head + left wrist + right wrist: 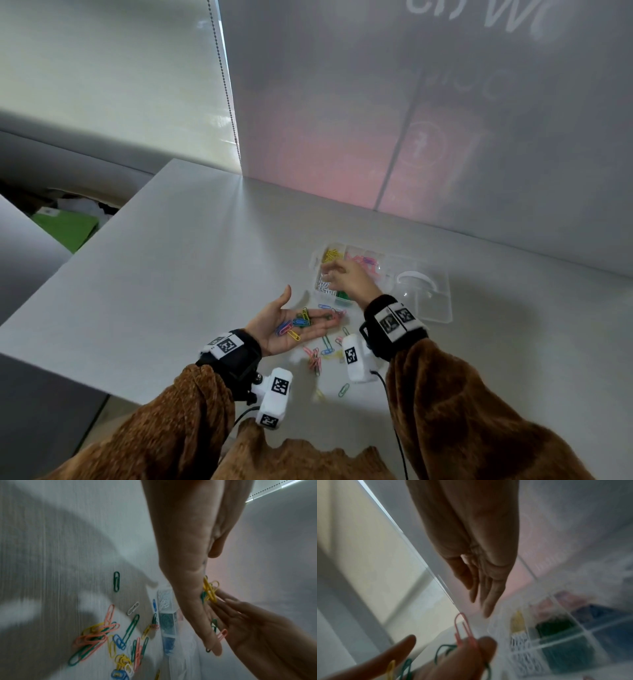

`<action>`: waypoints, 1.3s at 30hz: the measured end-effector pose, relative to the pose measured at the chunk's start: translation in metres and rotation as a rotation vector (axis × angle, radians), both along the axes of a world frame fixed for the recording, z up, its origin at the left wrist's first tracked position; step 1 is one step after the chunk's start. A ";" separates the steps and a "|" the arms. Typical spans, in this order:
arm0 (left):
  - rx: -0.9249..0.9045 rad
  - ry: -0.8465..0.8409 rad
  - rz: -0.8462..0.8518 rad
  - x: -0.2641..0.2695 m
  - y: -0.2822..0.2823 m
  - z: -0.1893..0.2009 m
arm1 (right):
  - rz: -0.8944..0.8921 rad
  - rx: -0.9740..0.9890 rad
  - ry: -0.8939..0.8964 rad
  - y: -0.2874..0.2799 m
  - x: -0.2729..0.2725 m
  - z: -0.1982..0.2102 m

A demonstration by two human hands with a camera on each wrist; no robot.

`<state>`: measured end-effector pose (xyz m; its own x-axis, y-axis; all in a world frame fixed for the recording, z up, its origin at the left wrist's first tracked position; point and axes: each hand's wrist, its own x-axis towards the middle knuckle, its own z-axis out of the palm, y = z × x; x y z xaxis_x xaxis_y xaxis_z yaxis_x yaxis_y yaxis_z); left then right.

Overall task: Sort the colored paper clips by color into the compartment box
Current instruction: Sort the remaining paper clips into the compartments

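My left hand [270,325] lies palm up above the white table and carries several mixed paper clips [296,323], with yellow ones [210,591] and a pink one [464,627] showing in the wrist views. My right hand [342,277] hovers over the near-left part of the clear compartment box [387,270]. Its fingers [486,605] are straight and I see nothing in them. The box holds yellow clips [331,255], pink clips [359,260], white clips [323,286] and green clips [342,295] in separate compartments. Loose clips [322,353] of mixed colours lie between my wrists.
The box's clear lid [428,301] lies open to the right of the compartments. The table's left edge [113,222] drops off to the floor. A frosted wall [445,154] stands right behind the box, and a bead chain [226,89] hangs at the back.
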<state>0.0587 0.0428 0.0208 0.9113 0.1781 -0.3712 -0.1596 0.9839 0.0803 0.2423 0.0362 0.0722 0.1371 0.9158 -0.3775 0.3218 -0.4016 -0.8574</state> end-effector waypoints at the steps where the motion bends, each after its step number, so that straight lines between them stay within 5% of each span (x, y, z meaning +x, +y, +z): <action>1: 0.001 -0.002 0.009 0.000 0.001 0.001 | 0.022 0.044 0.037 -0.010 0.000 0.007; 16: -0.013 -0.002 -0.036 0.018 -0.005 0.011 | 0.173 0.253 -0.396 -0.069 0.006 -0.001; 18: 0.042 0.022 -0.040 0.017 -0.004 0.014 | 0.086 0.315 -0.263 -0.067 0.002 0.003; 21: 0.109 0.075 -0.030 0.017 -0.005 0.018 | -0.126 0.329 0.187 -0.067 -0.004 0.016; 23: 0.112 0.094 -0.030 0.018 -0.005 0.020 | -0.169 0.303 0.284 -0.065 -0.004 0.017; 30: 0.188 0.040 -0.121 0.022 -0.010 0.025 | 0.213 0.220 -0.117 -0.060 -0.002 0.009; 39: 0.255 0.057 -0.117 0.026 -0.009 0.031 | 0.186 0.260 -0.165 -0.061 -0.004 0.011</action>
